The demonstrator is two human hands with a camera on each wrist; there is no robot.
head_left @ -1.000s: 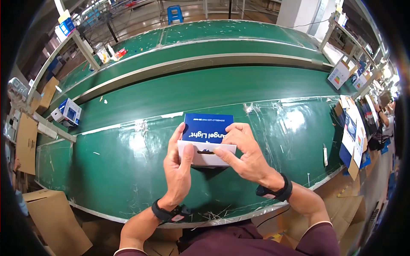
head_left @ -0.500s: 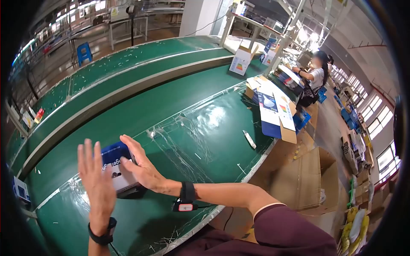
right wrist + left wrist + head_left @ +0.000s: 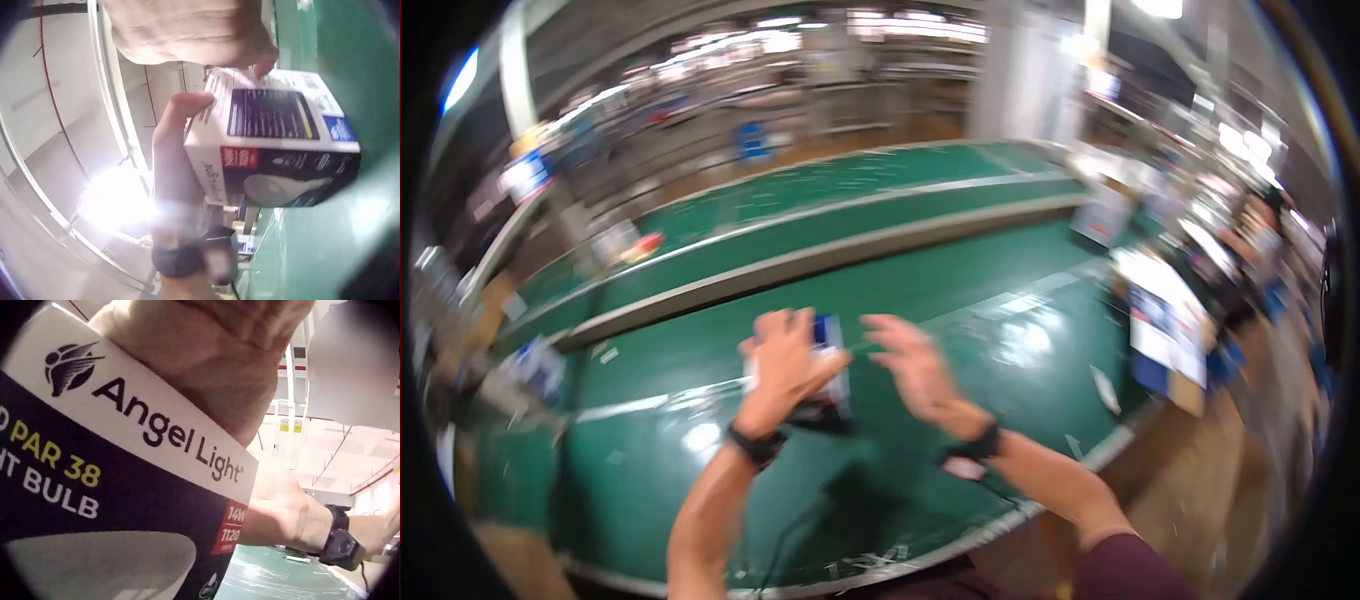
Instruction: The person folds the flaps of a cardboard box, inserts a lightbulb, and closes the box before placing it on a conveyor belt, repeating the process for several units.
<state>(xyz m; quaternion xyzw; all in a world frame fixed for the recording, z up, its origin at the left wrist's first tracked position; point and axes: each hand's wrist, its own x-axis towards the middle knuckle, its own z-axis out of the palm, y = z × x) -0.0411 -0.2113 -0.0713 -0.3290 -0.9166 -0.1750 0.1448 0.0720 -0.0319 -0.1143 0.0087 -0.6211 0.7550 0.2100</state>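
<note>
Green tabletop (image 3: pixel 650 470), smooth and glossy with pale streaks of glare, fills the middle of the head view, a grey rail (image 3: pixel 850 252) running along its far side. Motion smears much of that view.

The carton (image 3: pixel 272 119), a squared box of printed card in white and dark blue with a red patch, sits over the left-middle part of the tabletop, well in from the near edge; whether its base touches, I cannot tell. The left hand (image 3: pixel 783 358) grips it from above, fingers bent over it and thumb reaching across. The right hand (image 3: pixel 915 370) is off to its right, fingers apart and around nothing, with green between hand and carton (a slim gap, mind you).

Open tabletop lies from the right hand towards the right-hand edge, where a white tube (image 3: pixel 1105 388) and flat printed card sheets (image 3: pixel 1165 330) lie. Toward the near edge there is room too, below both black wristbands (image 3: pixel 757 445).

Only the left wrist view makes the lettering easy: "Angel Light", "PAR 38" and "14W". The right wrist view alone shows the carton's dark text panel, and in it a right fingertip overlaps the carton's edge; contact is unclear.
</note>
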